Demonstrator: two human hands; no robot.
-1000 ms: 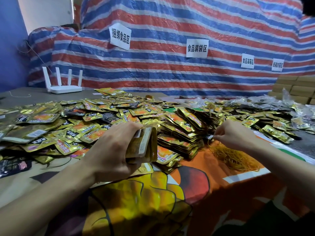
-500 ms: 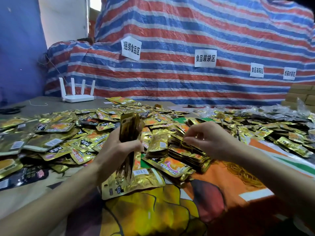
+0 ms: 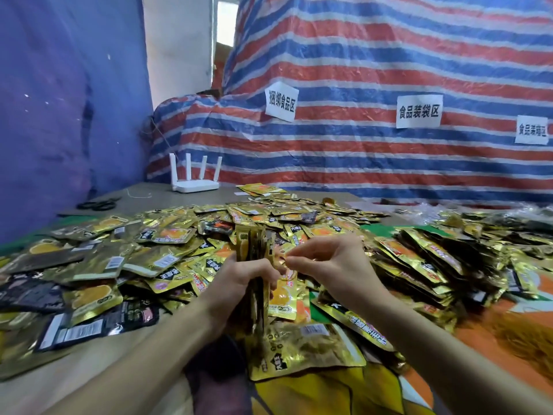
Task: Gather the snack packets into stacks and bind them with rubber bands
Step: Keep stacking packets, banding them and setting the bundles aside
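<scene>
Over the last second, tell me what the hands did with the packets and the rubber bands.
The left hand turned its stack of snack packets from lying sideways to upright on edge. The right hand left the pile of rubber bands and came across to the stack's top, fingers pinched. The loose packets and router stayed put.

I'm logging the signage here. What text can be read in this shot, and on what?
"捆绑食品区": left paper sign on the striped tarp.
"食品装袋区": middle paper sign.
Right paper sign: too blurred to read.
Snack packets: print too small and blurred.
</scene>
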